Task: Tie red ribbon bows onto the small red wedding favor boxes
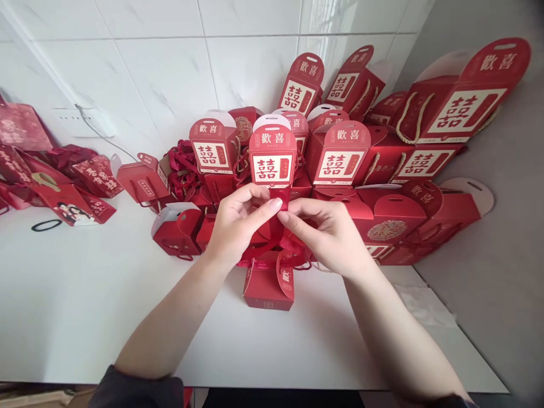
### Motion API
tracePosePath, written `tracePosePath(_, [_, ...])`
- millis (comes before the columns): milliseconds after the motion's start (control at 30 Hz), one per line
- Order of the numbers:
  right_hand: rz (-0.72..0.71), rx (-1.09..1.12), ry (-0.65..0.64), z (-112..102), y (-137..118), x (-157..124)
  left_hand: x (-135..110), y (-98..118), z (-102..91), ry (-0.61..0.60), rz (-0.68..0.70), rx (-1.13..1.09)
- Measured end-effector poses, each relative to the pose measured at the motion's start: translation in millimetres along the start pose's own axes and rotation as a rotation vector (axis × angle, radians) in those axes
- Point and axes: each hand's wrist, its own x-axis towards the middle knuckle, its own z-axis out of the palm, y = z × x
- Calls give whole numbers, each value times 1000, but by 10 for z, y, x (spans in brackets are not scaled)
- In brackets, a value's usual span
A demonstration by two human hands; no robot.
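My left hand (pixel 238 221) and my right hand (pixel 329 235) meet above the white table (pixel 85 306), both pinching a red paper gift box (pixel 272 161) with a white label and gold characters, held upright between them. The fingertips of both hands touch at the box's lower front. Red ribbon (pixel 272 249) hangs below the hands. A small shut red box (pixel 268 283) stands on the table just under them.
A heap of similar red gift boxes (pixel 382 164) fills the back right corner against the tiled wall. A box (pixel 176 226) lies left of my hands. Red bags (pixel 63 181) lie at the left with a black hair tie (pixel 46 225). A grey wall stands on the right.
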Motion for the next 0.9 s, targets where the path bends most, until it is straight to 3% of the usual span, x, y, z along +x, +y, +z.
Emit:
tracePosePath(67, [-59, 22, 86, -34, -79, -22, 56, 15, -128, -171, 41, -4])
tracePosePath(200, [-213, -3, 306, -133, -272, -55, 116, -74, -386, -745, 0, 42])
tracePosePath(300, [-246, -25, 350, -155, -327, -69, 26, -250, -412, -955, -103, 159])
tracePosePath(400, [-234, -22, 331, -130, -288, -72, -131, -432, -311, -968, -174, 239])
tracePosePath(600, [-147, -62, 349, -159, -224, -71, -301, -638, -148, -882, -57, 320])
tracePosePath(900, [-141, -72, 391, -347, -210, -18, -257, -679, -203, -891, -166, 243])
